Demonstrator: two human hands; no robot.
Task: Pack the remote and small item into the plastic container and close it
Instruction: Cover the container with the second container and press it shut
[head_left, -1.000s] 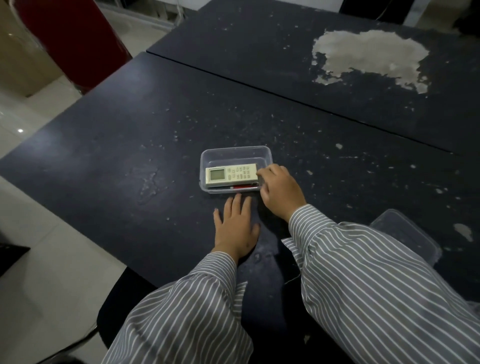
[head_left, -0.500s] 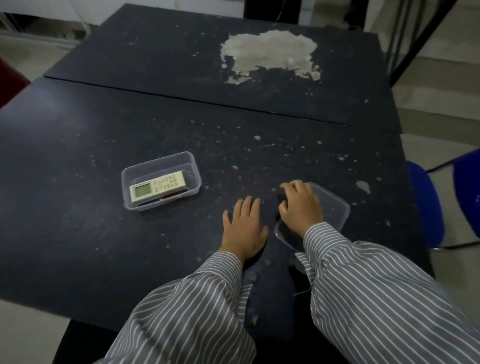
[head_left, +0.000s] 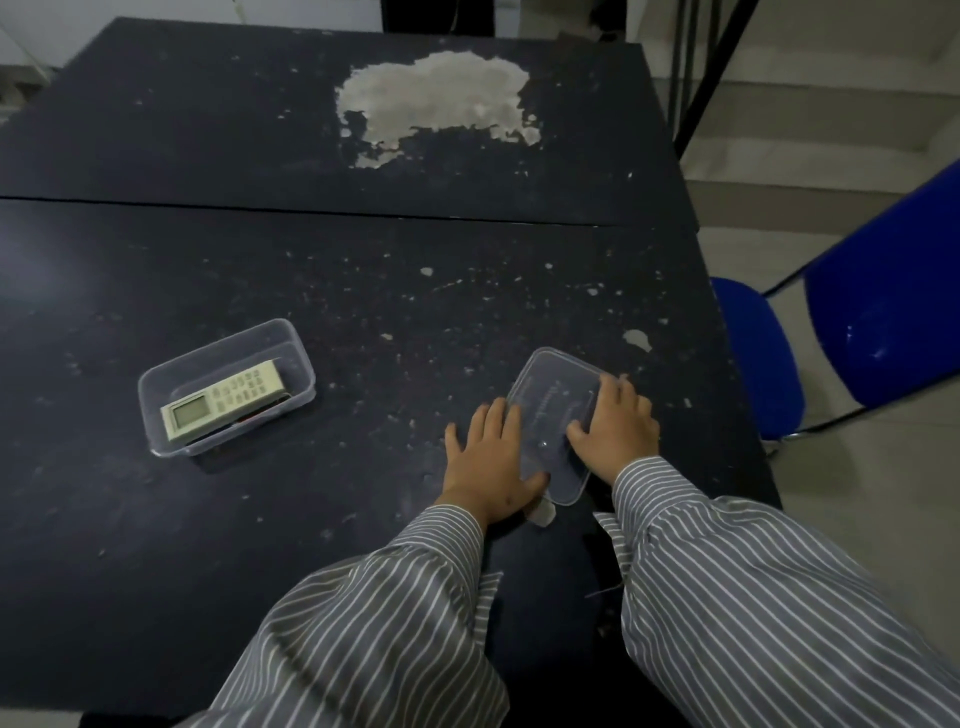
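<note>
I am looking down at the clear rectangular plastic lid (head_left: 556, 415), which lies flat on the worn black table (head_left: 363, 291) between my two hands. My right hand (head_left: 615, 434) rests on its right edge with the fingers (head_left: 613, 392) spread flat over the plastic and the thumb laid on top. My left hand (head_left: 491, 460) lies palm down against its left edge, fingers loosely extended. Neither hand has closed around the lid; I judge it is pressed or steadied rather than lifted.

The relation that matters is sideways. The clear rectangular plastic container (head_left: 227, 387) sits well apart to the left of both hands, open, with its long axis running from near-left to far-right. The pale cream remote with its grey screen (head_left: 223, 400) lies inside along that same axis, and a thin dark and red small item (head_left: 254, 415) shows under the remote's near side. The lid's long axis runs almost away from me, so it needs a turn as well as a carry to the left. My left hand is the nearer one to the container.

Half a second ago my right hand was just reaching the lid and my left lay on bare table beside it; now both hands touch it. The container and its contents have not shifted.
</note>
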